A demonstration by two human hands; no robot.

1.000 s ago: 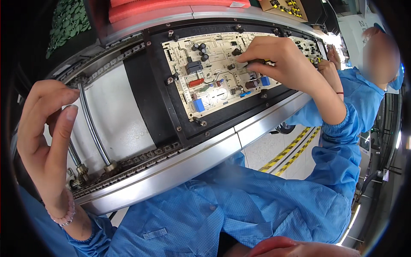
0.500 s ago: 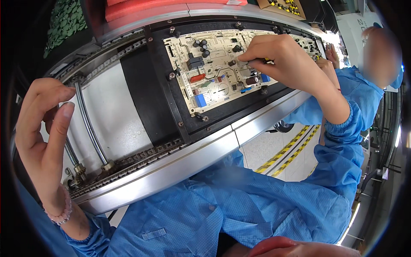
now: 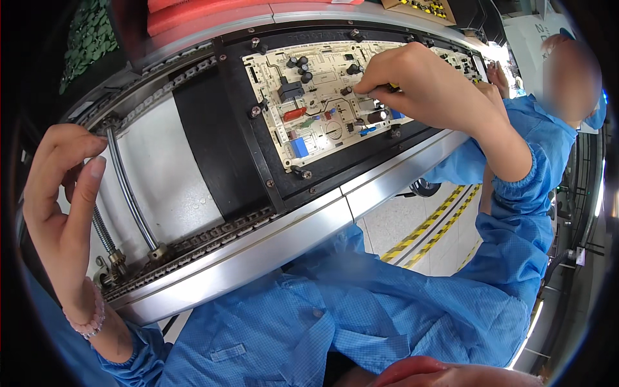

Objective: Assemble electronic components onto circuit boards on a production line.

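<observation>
My right hand is over the cream circuit board, thumb and forefinger pinched together. A bit of a small yellow-and-black component shows between its fingers; the rest is hidden. Near the fingertips stand a small dark cylindrical part and black capacitors. Elsewhere on the board are a black relay-like block, a red part and a blue block. My left hand is raised at the left beside a metal rod, fingers curved, a gap between thumb and forefinger.
The board sits in a black frame on a chain conveyor with a metal rail. Beyond it are a red tray, a box of yellow-and-black components and green discs. Another person in blue stands at the right.
The view has shifted slightly, so board and conveyor sit a little further left. My right hand's fingertips have come slightly lower and nearer the small dark part. My left hand keeps its pose.
</observation>
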